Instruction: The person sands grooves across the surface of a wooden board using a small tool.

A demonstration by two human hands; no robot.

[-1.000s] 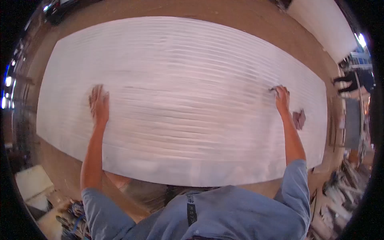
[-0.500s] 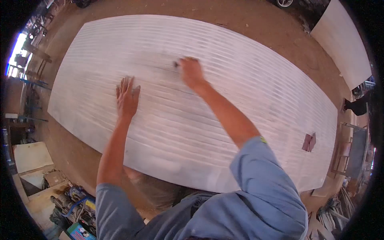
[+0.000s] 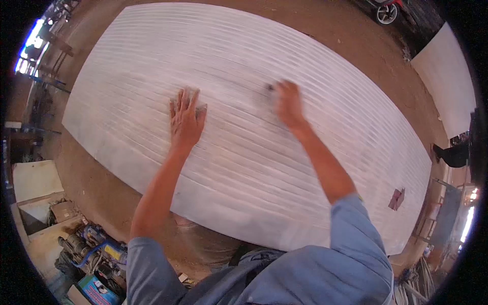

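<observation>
A long white grooved panel [image 3: 229, 203] lies flat in front of me, with dusty grey smears over its middle. My left hand [image 3: 187, 119] rests on it, palm down with fingers spread, holding nothing; its fingertips look dusty. Farther right, my right hand [image 3: 290, 104] is closed over the panel's surface and blurred by motion. A small dark bit [image 3: 270, 87] shows at its left side, too smeared to name. Near the panel's right end lies a folded reddish-brown piece of sheet [image 3: 396, 199], which looks like sandpaper.
Brown dirt floor [image 3: 96, 188] surrounds the panel. Tools and machine parts [image 3: 96, 244] are piled at lower left beside a green-blue box [image 3: 96, 291]. A pale board [image 3: 447, 76] leans at upper right, near a wheel [image 3: 387, 13]. A person's dark shoe [image 3: 451, 155] shows at the right edge.
My right hand has swept to the right across the panel, still closed. My left hand appears a little farther right, still flat. The whole view has shifted slightly.
</observation>
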